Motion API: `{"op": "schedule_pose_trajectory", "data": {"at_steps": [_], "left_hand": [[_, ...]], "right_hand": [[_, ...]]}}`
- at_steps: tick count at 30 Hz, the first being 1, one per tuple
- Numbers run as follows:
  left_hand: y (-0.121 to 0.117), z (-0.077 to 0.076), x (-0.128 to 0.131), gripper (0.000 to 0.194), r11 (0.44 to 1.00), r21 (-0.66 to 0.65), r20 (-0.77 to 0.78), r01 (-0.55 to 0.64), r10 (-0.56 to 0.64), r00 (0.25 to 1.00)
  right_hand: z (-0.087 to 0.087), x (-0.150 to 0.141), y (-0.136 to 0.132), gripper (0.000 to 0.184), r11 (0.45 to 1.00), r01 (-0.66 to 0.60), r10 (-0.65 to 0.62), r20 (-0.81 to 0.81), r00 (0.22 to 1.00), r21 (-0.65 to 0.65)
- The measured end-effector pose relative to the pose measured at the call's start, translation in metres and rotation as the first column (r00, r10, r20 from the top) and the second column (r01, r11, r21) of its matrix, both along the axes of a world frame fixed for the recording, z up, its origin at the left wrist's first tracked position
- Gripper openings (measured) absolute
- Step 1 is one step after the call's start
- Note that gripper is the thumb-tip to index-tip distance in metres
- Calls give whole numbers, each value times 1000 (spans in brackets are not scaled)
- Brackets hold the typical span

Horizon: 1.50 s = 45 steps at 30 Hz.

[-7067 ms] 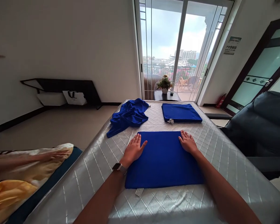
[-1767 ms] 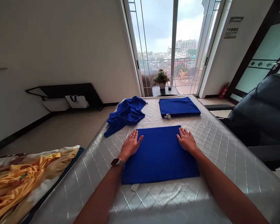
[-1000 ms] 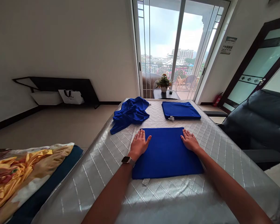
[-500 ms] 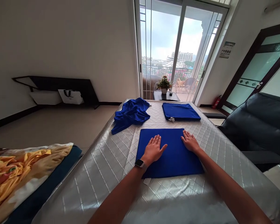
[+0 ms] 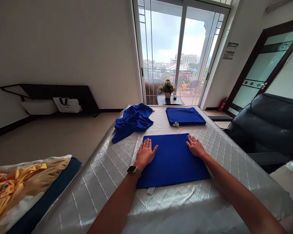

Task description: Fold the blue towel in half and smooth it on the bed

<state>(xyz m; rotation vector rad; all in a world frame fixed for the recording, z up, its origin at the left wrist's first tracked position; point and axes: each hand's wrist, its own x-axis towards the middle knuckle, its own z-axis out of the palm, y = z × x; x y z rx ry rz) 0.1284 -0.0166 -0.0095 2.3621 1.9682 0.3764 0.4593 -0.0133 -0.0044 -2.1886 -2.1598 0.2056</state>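
A blue cloth (image 5: pixel 174 162), spread flat as a rough rectangle, lies on the silver quilted mattress (image 5: pixel 107 182). My left hand (image 5: pixel 146 153) rests palm down on its left edge, fingers straight and thumb out. On the upper right edge my right hand (image 5: pixel 196 146) lies flat, fingers extended. Neither hand grips the fabric. A small white tag (image 5: pixel 150 191) pokes out below the near edge. Farther off, a crumpled blue cloth (image 5: pixel 134 120) sits on the left, and a neat stack of folded blue cloths (image 5: pixel 185 116) with white tags on the right.
Yellow and brown bedding (image 5: pixel 21 191) is heaped at the lower left. A black leather chair (image 5: pixel 275 123) stands close to the mattress's right side. Beyond the far edge, a potted plant (image 5: pixel 168 88) sits on a dark table before the sliding glass door.
My left hand has slid left from the cloth's middle to its left edge. My right hand stays at the upper right edge. The view has shifted slightly.
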Motion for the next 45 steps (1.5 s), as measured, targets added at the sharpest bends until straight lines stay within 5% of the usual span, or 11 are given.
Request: {"op": "schedule_pose_trajectory", "data": {"at_steps": [13, 26, 37, 40, 45], "left_hand": [[-2, 5, 0, 91, 998, -62, -18, -12, 10, 1000], [3, -6, -5, 84, 1000, 17, -42, -22, 23, 999], [12, 6, -8, 85, 994, -99, -92, -51, 42, 995], [13, 17, 14, 85, 997, -48, -122, -63, 57, 991], [-8, 24, 114, 80, 974, 12, -58, 226, -225, 973]], "right_hand": [[-8, 5, -38, 66, 1000, -13, 12, 38, 999, 21], [-3, 0, -40, 66, 1000, -10, 10, -2, 1000, 9], [-3, 0, -39, 68, 1000, -13, 13, -44, 999, 10], [-3, 0, -38, 68, 1000, -9, 10, -56, 998, 15], [-4, 0, -38, 66, 1000, -17, 18, -49, 999, 24]]}}
